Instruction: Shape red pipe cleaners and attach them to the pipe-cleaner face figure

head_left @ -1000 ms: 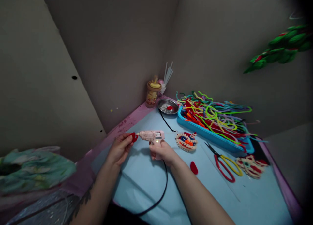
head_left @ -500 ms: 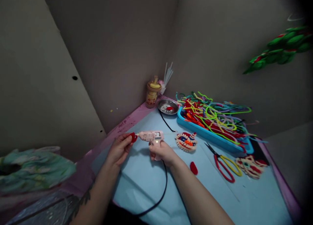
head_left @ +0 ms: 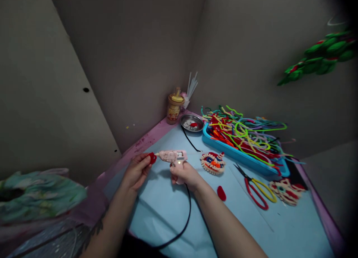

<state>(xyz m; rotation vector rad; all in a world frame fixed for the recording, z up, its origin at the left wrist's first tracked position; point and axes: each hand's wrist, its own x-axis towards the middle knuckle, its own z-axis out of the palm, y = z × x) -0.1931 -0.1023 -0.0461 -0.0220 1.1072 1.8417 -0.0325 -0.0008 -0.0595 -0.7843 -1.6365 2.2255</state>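
Between thumb and fingers, my left hand pinches a small red fuzzy piece. My right hand is wrapped round the handle of a pale pink hot glue gun, whose nozzle points left, at or very near the red piece. A small light glows on the gun's side, and its black cord curves down toward me. Just right of the gun lies a cream, red, blue and orange fuzzy craft piece. A loose red oval rests beside my right forearm.
Scissors with red and yellow handles lie to the right, near another cream and red craft piece. Behind them stands a blue basket heaped with pipe cleaners. A metal bowl and a lidded cup stand at the back corner.
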